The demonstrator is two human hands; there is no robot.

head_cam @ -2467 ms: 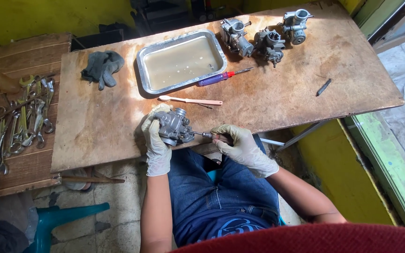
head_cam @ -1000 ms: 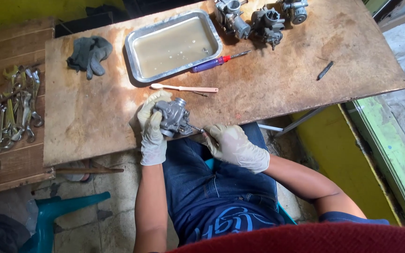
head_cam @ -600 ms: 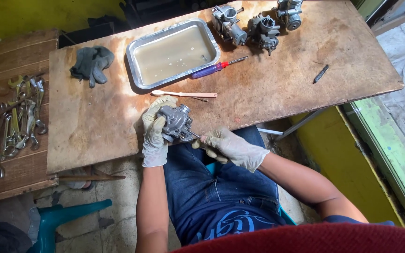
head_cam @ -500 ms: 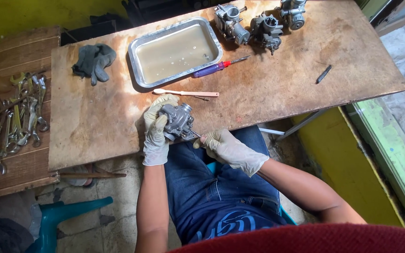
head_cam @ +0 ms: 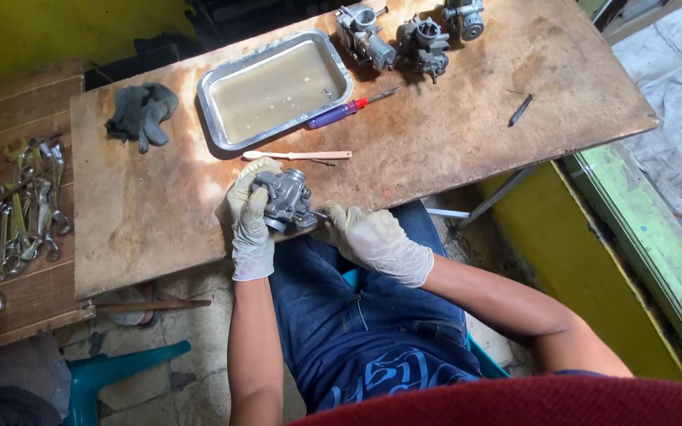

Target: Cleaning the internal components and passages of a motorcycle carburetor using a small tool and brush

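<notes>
Just grey, lumpy cast-metal carburetor (head_cam: 282, 199)

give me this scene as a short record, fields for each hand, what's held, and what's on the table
left hand: gloved, grips grey carburetor at table edge
right hand: gloved, holds a thin tool, mostly hidden, tip at the carburetor
table: worn wooden board
on table: metal tray of murky liquid, purple screwdriver, toothbrush, grey gloves, three more carburetors
left bench: wrenches

A worn plywood surface (head_cam: 451, 150) stands on a cracked concrete floor (head_cam: 191, 331), beside yellow walls (head_cam: 33, 31), in bright daylight, with a teal plastic chair (head_cam: 120, 367).
</notes>
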